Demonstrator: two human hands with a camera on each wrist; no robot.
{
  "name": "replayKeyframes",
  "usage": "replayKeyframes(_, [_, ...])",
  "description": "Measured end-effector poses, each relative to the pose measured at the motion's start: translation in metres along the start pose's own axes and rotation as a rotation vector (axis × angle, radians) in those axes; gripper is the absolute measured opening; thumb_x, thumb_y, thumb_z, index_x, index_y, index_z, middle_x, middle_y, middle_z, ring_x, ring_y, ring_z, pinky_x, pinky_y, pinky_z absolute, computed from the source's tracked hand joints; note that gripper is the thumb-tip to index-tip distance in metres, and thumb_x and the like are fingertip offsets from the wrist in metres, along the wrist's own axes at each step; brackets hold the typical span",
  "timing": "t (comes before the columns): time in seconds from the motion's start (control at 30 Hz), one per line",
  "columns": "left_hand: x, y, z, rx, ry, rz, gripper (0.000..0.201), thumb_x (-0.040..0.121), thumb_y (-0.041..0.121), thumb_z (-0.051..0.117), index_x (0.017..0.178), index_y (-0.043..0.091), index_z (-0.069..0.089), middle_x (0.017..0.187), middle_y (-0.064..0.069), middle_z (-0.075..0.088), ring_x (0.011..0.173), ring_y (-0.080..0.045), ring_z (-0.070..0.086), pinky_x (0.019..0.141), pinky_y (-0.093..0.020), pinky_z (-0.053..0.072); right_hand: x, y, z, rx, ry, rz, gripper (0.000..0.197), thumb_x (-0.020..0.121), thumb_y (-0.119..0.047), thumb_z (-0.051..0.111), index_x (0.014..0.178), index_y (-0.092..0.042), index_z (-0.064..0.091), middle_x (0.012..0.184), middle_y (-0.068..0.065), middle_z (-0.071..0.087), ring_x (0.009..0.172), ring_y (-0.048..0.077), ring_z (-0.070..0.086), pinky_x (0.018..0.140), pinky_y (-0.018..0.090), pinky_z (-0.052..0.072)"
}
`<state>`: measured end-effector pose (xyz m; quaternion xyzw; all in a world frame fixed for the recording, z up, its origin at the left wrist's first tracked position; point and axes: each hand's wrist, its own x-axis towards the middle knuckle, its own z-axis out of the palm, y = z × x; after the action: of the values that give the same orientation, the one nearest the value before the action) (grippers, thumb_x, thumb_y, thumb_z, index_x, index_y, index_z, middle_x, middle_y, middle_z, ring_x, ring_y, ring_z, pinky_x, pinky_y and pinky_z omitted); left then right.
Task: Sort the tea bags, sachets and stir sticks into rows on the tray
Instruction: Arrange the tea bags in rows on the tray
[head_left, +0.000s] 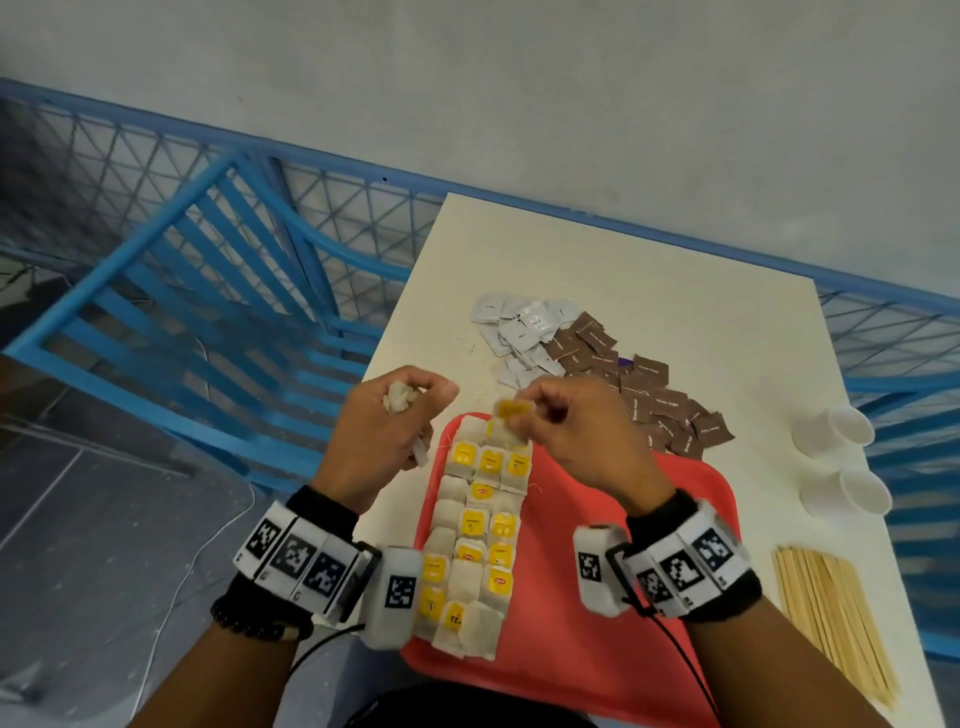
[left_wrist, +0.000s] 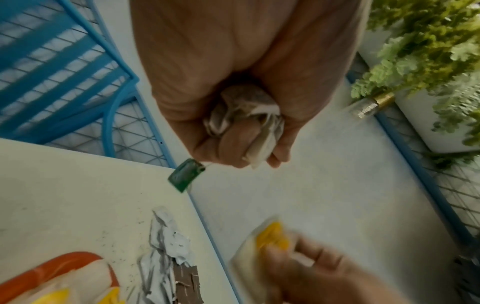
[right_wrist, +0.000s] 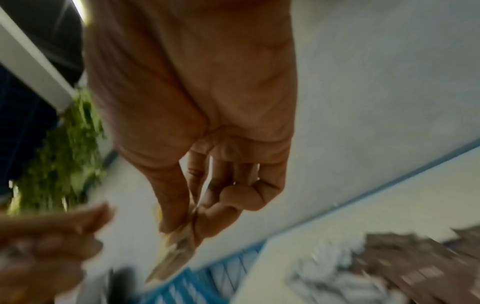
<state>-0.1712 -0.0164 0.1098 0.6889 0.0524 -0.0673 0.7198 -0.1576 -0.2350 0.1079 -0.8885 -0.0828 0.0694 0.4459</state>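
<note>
While left hand (head_left: 387, 423) clutches crumpled tea bags (left_wrist: 244, 115), right hand (head_left: 582, 441) pinches yellow-tagged tea bag (head_left: 511, 415), above tray's far edge (head_left: 470, 415).

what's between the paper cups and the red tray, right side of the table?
Head view: bare white table lies between the paper cups and the red tray. The brown sachets lie just beyond that gap, and the stir sticks lie nearer the person.

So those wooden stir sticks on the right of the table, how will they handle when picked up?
The stir sticks look thin, straight and stiff, so probably light and rigid. Lying loose in a flat bundle, they would likely scatter if pushed. Being flat on the table, single ones may be fiddly to pinch.
</note>
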Motion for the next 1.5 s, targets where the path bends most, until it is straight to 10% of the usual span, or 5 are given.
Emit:
replayKeyframes(0.4, [-0.021, -0.041, -0.046, -0.001, 0.171, -0.181, 0.017, 0.091, 0.027, 0.069, 0.090, 0.010, 0.067, 0.055, -0.005, 0.048, 0.049, -0.016, 0.043, 0.044, -0.024, 0.033, 0.009, 0.053, 0.112, -0.091, -0.292, 0.296, 0.049, 0.088, -0.006, 0.066, 0.053, -0.027, 0.040, 0.055, -0.010, 0.046, 0.054, 0.007, 0.048, 0.050, 0.019, 0.034])
replayKeyframes(0.93, [-0.017, -0.025, -0.040, -0.193, 0.004, -0.237, 0.035, 0.084, 0.039, 0.064, 0.094, 0.006, 0.067, 0.065, -0.004, 0.045, 0.051, -0.014, 0.044, 0.041, -0.019, 0.030, 0.004, 0.054, 0.130, -0.441, -0.323, 0.234, 0.016, 0.094, -0.031, 0.052, 0.091, -0.021, 0.064, 0.095, 0.002, 0.065, 0.087, 0.026, 0.062, 0.068, 0.035, 0.052])
replayKeyframes(1.1, [-0.016, -0.012, -0.025, -0.411, -0.228, -0.342, 0.028, 0.091, 0.038, 0.061, 0.087, 0.011, 0.067, 0.066, -0.003, 0.045, 0.049, -0.012, 0.041, 0.039, -0.017, 0.023, 0.000, 0.018, 0.089, 0.251, -0.144, 0.114, 0.024, 0.101, -0.037, 0.053, 0.100, -0.023, 0.071, 0.088, -0.006, 0.067, 0.080, 0.009, 0.062, 0.072, 0.020, 0.047])
replayKeyframes(1.23, [-0.018, -0.003, -0.005, -0.603, -0.474, -0.390, 0.038, 0.078, 0.043, 0.081, 0.091, 0.011, 0.067, 0.066, -0.003, 0.051, 0.046, -0.010, 0.048, 0.033, -0.015, 0.032, -0.010, -0.010, 0.062, 0.719, -0.417, 0.239, 0.038, 0.103, -0.050, 0.039, 0.089, -0.034, 0.070, 0.097, -0.004, 0.070, 0.098, 0.024, 0.064, 0.095, 0.045, 0.050])
replayKeyframes(1.5, [-0.016, -0.009, 0.002, -0.692, -0.485, -0.425, 0.037, 0.072, 0.037, 0.087, 0.090, 0.011, 0.069, 0.069, -0.001, 0.056, 0.044, -0.009, 0.047, 0.030, -0.014, 0.029, -0.042, -0.015, 0.001, 0.744, -0.427, 0.173, 0.008, 0.096, -0.011, 0.060, 0.098, -0.007, 0.067, 0.074, 0.005, 0.063, 0.049, 0.005, 0.052, 0.047, 0.011, 0.040])
